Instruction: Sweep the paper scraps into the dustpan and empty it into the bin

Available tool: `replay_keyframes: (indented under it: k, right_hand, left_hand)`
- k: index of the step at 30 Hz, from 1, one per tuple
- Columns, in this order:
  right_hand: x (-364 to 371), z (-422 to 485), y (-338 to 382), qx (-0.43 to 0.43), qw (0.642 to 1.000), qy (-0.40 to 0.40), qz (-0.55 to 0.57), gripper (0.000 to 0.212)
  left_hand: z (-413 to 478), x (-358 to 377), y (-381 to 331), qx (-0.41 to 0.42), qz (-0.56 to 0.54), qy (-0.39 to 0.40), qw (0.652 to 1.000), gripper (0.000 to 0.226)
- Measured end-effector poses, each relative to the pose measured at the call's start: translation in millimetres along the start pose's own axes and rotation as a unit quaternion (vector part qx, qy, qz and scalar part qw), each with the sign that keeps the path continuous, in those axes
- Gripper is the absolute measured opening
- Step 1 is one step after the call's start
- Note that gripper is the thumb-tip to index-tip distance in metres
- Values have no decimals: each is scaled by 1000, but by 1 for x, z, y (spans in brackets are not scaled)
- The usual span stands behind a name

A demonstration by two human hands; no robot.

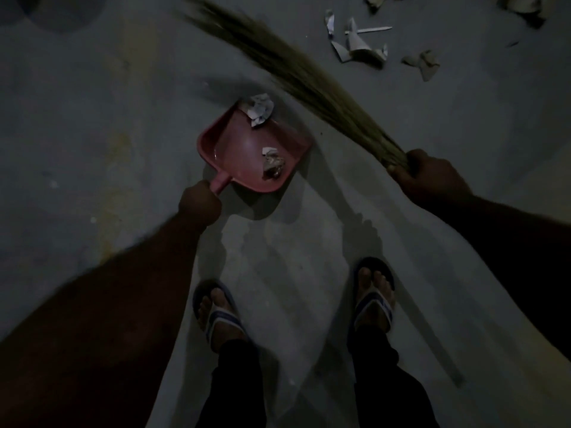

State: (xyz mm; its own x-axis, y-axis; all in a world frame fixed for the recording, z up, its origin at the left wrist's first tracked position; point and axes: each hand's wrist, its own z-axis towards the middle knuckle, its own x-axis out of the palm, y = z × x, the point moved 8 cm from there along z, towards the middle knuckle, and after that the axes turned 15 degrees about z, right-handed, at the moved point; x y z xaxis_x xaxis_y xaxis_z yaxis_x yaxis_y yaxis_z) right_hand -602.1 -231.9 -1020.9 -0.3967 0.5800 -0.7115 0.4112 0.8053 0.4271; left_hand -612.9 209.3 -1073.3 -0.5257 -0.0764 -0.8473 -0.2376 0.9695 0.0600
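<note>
- The left hand [200, 202] has its fingers curled tight round the short handle of the pink plastic dustpan [228, 146]. It holds the pan low over the grey concrete floor [92, 134] with the wide mouth facing away, so paper can be pushed in. I cannot tell if the pan's front edge touches the floor.
- The right hand [429, 174] is wrapped round the thick end of the long dry-grass broom [309, 84]. The soft tips reach out past the pan and look blurry, so I think the broom is in the middle of a swing.
- One crumpled paper ball [272, 165] lies inside the pan, near the back.
- A white crumpled scrap [261, 108] sits right at the pan's mouth, partly in and partly out. It needs one more push.
- More torn white scraps [358, 44] and some brownish scraps [425, 64] lie on the floor, well apart from the pan, on the far right.
- Two feet in striped sandals [219, 310] stand behind the pan, out of the broom's way.
- The job looks only partly done. No bin can be seen here.
</note>
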Motion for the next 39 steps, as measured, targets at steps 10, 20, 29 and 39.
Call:
replay_keyframes:
  k: [10,20,29,39]
  right_hand:
    - [23,-9,-13,33,991,122,-50,50]
    - [-2,-10,27,-52,997,32,-54,51]
    - [54,59,132,3,999,38,9,51]
    - [90,3,82,61,987,151,9,53]
  left_hand:
    - [10,-8,7,-37,-44,8,998,23]
    - [4,-16,51,-44,-78,-6,996,28]
    - [5,-35,111,-53,-47,-30,997,51]
    - [19,-28,81,-14,-23,-13,1000,23]
